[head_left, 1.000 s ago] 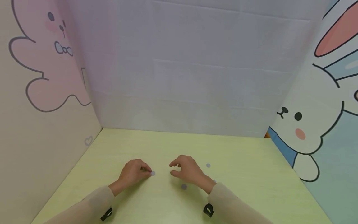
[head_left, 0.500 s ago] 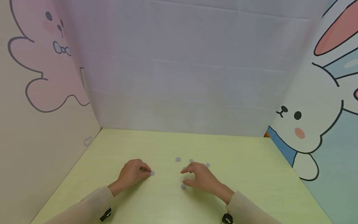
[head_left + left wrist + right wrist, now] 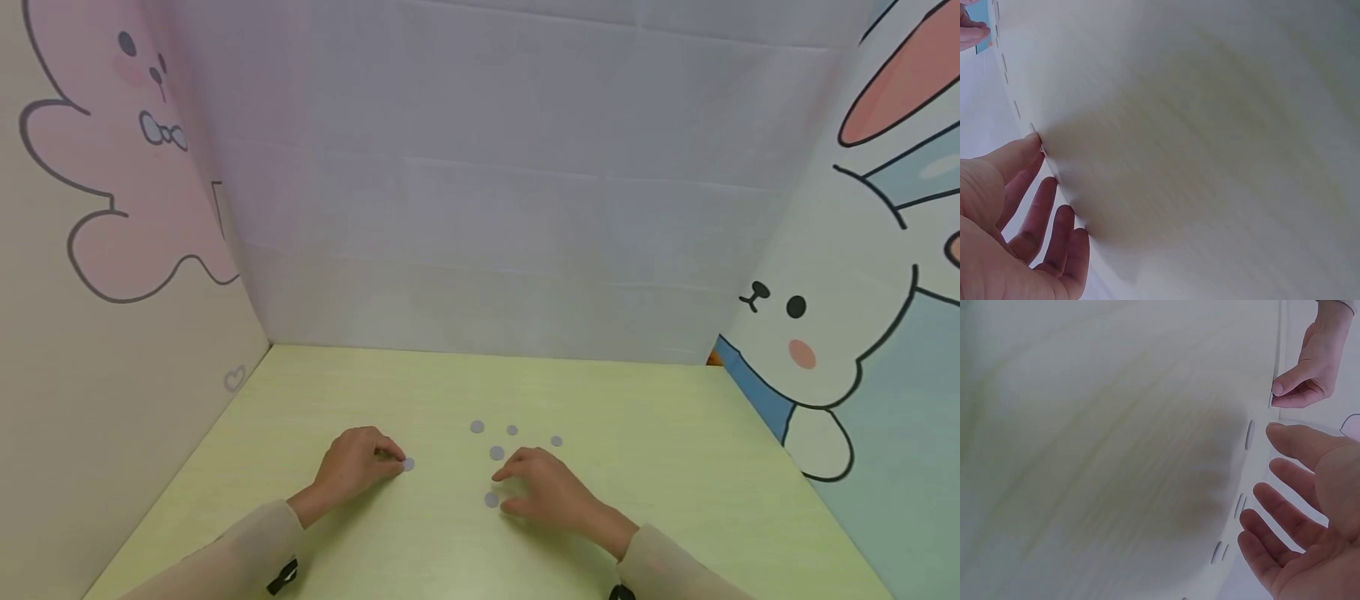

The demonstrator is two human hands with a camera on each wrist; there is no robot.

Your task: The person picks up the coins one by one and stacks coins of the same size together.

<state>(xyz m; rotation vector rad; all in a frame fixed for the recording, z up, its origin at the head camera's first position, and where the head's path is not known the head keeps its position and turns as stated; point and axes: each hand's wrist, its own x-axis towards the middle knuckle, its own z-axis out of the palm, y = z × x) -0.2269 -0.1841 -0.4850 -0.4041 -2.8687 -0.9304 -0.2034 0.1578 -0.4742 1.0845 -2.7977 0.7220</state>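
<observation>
Table (image 3: pixel 247 450), pale; on it, 6 small flat grey discs (image 3: pixel 477 427). Left hand (image 3: pixel 358 462): thumb and forefinger narrowed to a pinch at left edge of leftmost disc (image 3: pixel 410 464), much of that disc exposed to the right. Clearance under leftmost disc not determinable. Right hand (image 3: pixel 551 492): wide, without load, fingertips clear of table in right wrist view; thumb just to the right of near disc (image 3: pixel 491 500), forefinger near middle disc (image 3: pixel 497 453). Beyond, 3 others loose on the far side.

Working guidance, by judgement: with so flat a piece, little rim for a straight pinch. Over near disc, lower thumb and forefinger to opposite edges before narrowing; press 1 edge lightly, tip the other up, then grip by the rim. Failing that, slide along table instead of scraping. Avoid brushing middle disc with forefinger: little room between. At leftmost disc, light, steady pressure only; risk of skidding under a hard squeeze.
</observation>
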